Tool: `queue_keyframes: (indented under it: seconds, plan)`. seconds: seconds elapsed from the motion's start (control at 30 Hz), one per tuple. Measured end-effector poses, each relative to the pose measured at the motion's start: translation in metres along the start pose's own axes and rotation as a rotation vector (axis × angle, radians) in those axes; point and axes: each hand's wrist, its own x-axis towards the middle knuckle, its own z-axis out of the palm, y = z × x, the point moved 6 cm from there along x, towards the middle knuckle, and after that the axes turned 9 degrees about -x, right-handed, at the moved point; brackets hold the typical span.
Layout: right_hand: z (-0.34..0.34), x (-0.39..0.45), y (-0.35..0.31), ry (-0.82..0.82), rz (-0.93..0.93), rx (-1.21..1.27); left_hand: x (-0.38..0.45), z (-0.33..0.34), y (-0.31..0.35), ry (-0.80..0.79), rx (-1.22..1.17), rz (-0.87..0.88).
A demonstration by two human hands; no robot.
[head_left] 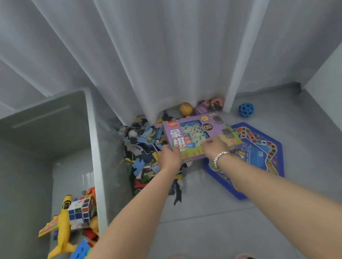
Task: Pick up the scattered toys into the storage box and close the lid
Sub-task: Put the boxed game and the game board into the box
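A purple game box (197, 134) lies on the floor over a heap of puzzle pieces (145, 150) and a blue hexagonal game board (265, 150). My left hand (168, 156) grips the box's near left corner. My right hand (214, 147), with a bead bracelet on its wrist, rests on the box's near edge, fingers on top. The grey storage box (97, 171) stands open at the left. Inside it lie a yellow toy plane (61, 226), a cube puzzle (81, 209) and blue foam pieces (81, 252).
White curtains (163, 61) hang down to the floor behind the toys. Yellow, purple and orange balls (202, 107) sit at the curtain's foot. A blue holed ball (245, 110) lies farther right, near the wall corner. Grey floor tiles (219, 225) spread in front of my feet.
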Motion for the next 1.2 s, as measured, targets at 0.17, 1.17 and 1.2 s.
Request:
queue_keyframes:
  seconds: [0.17,1.17,1.2]
  plan:
    - [0.038,0.019,0.036,-0.096,0.162,0.336,0.025,0.021,-0.034,0.001,-0.181,-0.141]
    - [-0.021,-0.154,-0.119,-0.054,-0.363,0.561,-0.136,-0.284,-0.009,-0.042,-1.085,0.077]
    - [-0.009,-0.161,-0.128,-0.103,-0.396,0.52,-0.134,-0.295,-0.017,-0.005,-1.108,0.086]
